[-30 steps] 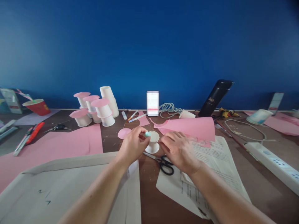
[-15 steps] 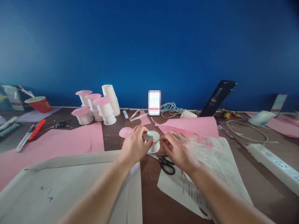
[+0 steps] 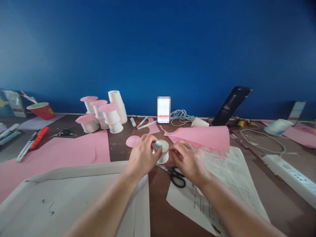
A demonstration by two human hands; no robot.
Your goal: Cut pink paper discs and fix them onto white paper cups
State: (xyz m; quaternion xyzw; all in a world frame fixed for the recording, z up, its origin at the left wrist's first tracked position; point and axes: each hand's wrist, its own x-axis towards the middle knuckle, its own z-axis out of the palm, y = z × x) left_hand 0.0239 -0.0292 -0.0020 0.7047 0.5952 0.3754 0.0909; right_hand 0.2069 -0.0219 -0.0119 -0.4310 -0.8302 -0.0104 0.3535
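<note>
A white paper cup [image 3: 163, 157] stands in front of me with its pale round end facing up. Between the thumb and fingers of my left hand [image 3: 144, 153] is a small round teal-and-white piece [image 3: 158, 144], held against the cup's upper left rim; its kind is unclear. At the cup's right rim, my right hand [image 3: 189, 159] has its thumb and forefinger pinched together. Whatever lies between those fingertips is too small to make out. Black-handled scissors [image 3: 177, 177] lie below my right hand, and a pink paper disc [image 3: 133, 141] rests beyond my left.
Paired white cups with pink discs [image 3: 108, 108] are stacked at the back left beside a tall cup stack [image 3: 118, 106]. A box cutter [image 3: 32, 144], pink paper [image 3: 81, 148], a leaning black flask [image 3: 230, 107], a power strip [image 3: 291, 176] and a printed sheet [image 3: 229, 177] surround my hands.
My right fingertips have shifted slightly at the cup's right rim. My left hand keeps its hold on the round piece; the view has tipped up a little.
</note>
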